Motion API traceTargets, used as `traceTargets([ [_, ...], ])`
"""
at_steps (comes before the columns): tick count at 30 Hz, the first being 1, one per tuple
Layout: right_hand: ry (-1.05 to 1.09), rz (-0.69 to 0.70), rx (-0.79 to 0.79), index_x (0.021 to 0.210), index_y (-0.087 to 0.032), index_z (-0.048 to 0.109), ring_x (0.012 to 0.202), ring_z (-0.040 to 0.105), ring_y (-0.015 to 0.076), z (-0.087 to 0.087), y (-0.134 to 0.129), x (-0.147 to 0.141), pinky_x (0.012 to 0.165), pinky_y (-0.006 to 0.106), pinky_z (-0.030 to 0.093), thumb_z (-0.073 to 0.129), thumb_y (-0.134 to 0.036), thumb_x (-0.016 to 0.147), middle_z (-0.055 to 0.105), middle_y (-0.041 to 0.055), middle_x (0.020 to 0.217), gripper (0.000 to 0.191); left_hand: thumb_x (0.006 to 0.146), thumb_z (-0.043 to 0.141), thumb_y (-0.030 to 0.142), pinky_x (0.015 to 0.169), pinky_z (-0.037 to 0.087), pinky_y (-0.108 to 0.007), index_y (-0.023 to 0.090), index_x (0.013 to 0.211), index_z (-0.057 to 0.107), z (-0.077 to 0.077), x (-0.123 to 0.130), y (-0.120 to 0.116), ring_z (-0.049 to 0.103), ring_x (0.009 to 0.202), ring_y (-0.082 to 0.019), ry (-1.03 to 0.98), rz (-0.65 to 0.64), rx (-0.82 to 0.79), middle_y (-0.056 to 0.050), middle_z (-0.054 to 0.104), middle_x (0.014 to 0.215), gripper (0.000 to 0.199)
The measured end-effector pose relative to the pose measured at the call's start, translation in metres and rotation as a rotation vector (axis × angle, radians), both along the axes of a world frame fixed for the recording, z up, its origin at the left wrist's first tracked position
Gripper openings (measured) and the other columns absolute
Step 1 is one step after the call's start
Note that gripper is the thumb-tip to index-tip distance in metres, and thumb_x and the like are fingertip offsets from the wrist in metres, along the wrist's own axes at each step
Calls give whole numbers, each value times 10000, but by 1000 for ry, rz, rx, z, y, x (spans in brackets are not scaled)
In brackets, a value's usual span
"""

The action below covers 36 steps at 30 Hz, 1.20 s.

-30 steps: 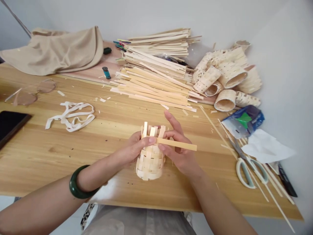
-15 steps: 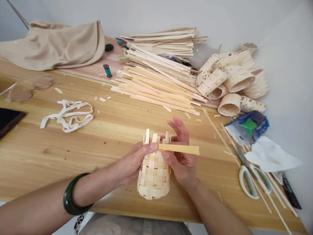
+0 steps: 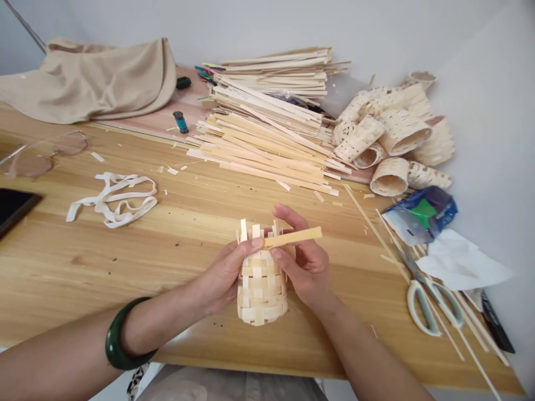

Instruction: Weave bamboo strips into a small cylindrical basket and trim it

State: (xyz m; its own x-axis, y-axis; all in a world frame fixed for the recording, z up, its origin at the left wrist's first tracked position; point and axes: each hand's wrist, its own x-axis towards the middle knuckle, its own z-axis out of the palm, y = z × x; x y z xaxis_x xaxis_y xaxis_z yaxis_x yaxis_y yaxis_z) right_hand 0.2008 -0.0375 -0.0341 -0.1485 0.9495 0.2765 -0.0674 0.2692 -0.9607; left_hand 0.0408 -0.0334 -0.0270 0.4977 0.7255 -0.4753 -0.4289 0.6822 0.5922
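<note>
A small woven basket (image 3: 262, 289) of pale wood strips is held just above the table's near edge, with loose strip ends standing up round its top. My left hand (image 3: 228, 270) grips its upper left side, the thumb pressing on the rim. From that thumb a yellowish flat strip (image 3: 295, 238) sticks out to the right, its free end tilted slightly up. My right hand (image 3: 307, 267) is at the basket's upper right, thumb on the weave just below the strip and fingers curled behind it. The basket hides some fingertips of both hands.
Behind lie piles of wood strips (image 3: 267, 142) and finished woven baskets (image 3: 390, 176). To the right are scissors (image 3: 424, 289), a white paper (image 3: 466, 262) and a blue packet (image 3: 422, 214). Left are a white ribbon (image 3: 112, 200), glasses (image 3: 44, 153), a thread spool (image 3: 180, 122) and beige cloth (image 3: 112, 78).
The free end of the yellowish strip has swung upward and to the left. My right hand's fingers have shifted left and curled in behind it, and the basket has tilted slightly.
</note>
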Motion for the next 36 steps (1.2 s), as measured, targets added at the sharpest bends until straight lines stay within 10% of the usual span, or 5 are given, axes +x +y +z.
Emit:
traceTargets([
  [21, -166, -167, 319, 994, -300, 736, 1314, 583, 254, -1, 1, -6, 1083, 494, 515, 645, -84, 899, 653, 63, 1290, 253, 748, 822, 453, 703, 566, -296, 186, 1116, 705, 1, -2, 3, 703, 798, -208, 41, 59, 86, -54, 761, 925, 470],
  [28, -90, -190, 51, 1276, -343, 636, 1252, 609, 238, -3, -6, -10, 1059, 448, 535, 682, -205, 912, 532, 50, 1459, 393, 714, 833, 362, 682, 592, -293, 174, 1082, 700, 8, -3, 5, 708, 741, -191, 99, 140, 6, -49, 766, 898, 435],
  [36, -78, -162, 139, 1103, -327, 732, 1358, 529, 254, -9, -3, -9, 1145, 506, 452, 648, -162, 934, 591, 39, 1397, 250, 631, 887, 247, 768, 607, -304, 210, 1267, 633, 15, -8, 6, 739, 947, -236, 121, 280, 35, -58, 774, 1108, 686],
])
